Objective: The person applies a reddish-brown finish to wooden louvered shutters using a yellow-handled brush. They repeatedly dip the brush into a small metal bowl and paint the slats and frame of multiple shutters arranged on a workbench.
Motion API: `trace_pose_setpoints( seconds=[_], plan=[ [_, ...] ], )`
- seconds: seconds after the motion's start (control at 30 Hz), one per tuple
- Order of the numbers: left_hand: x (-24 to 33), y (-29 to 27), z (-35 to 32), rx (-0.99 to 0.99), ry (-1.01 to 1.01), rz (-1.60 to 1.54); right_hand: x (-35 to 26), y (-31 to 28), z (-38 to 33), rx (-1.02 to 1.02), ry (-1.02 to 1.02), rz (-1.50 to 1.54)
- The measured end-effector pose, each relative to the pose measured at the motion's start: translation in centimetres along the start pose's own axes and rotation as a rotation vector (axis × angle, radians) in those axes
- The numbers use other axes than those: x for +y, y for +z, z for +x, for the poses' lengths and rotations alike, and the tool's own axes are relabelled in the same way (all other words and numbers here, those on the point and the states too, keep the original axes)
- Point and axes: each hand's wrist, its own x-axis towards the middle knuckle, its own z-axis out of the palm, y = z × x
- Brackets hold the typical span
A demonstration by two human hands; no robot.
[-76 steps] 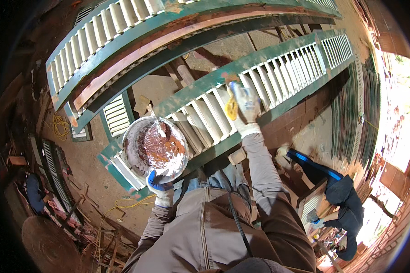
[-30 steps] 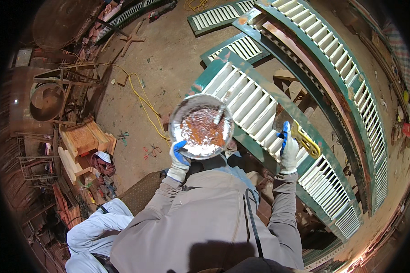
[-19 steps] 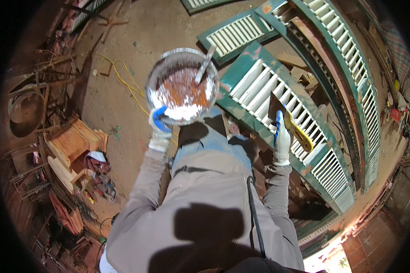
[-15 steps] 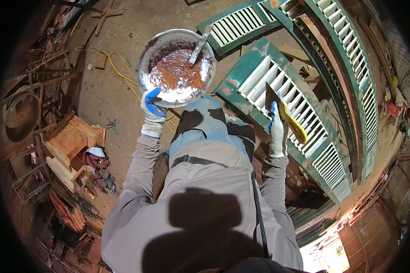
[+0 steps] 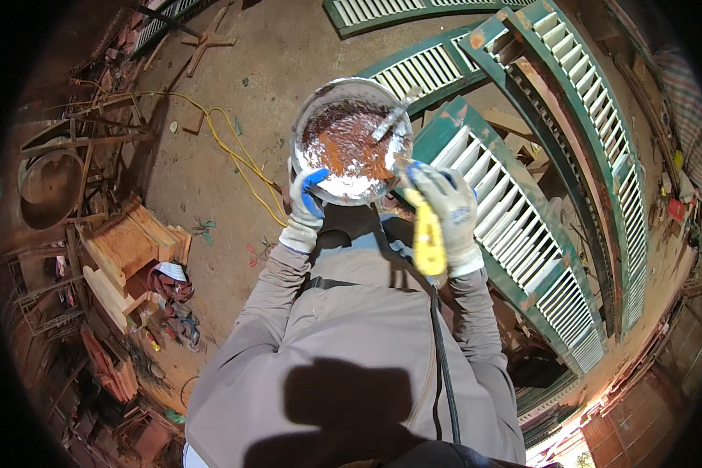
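Observation:
My left hand [image 5: 306, 204], in a white glove with blue fingertips, grips the near rim of a round metal bowl [image 5: 349, 87]. Reddish-brown paste [image 5: 339, 144] lies inside, and a smeared flat stick [image 5: 390, 122] leans over the bowl's right side. In my gloved right hand [image 5: 450, 204] is a putty knife [image 5: 429, 238], its yellow handle slanting down toward my body. The knife's blade end is at the bowl's right rim, partly hidden by my fingers. A green louvred shutter [image 5: 515, 226] with white slats lies just right of that hand.
More curved green shutters [image 5: 597, 86] are stacked at the right and far side. A yellow cord [image 5: 246, 160] trails over the dirt floor on the left. Beyond it stand a wooden box-like piece [image 5: 132, 249] and piled scrap wood [image 5: 109, 363]. Green-handled scissors [image 5: 205, 231] lie nearby.
My right hand has moved left from over the shutter to the bowl's rim, bringing the putty knife with it. The bowl and my left hand have shifted right and nearer.

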Motion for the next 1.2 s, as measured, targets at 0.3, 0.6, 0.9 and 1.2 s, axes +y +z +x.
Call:
trace_pose_setpoints(
  seconds=[0.3,0.6,0.9,1.2],
  plan=[
    [3.1,4.3,8.3,-0.318,0.402,0.382,-0.1,0.1,5.9,-0.458,-0.192,-0.414],
    [6.3,7.7,21.5,-0.634,-0.289,-0.010,0.9,1.5,11.3,-0.513,0.298,-0.012],
    [4.1,4.7,32.1,-0.573,-0.609,-0.054,-8.1,9.1,0.5,0.240,1.548,0.527],
    [4.0,0.3,36.1,-0.528,-0.726,0.116,-9.1,20.9,-0.3,0.504,1.255,-0.394]
  ],
)
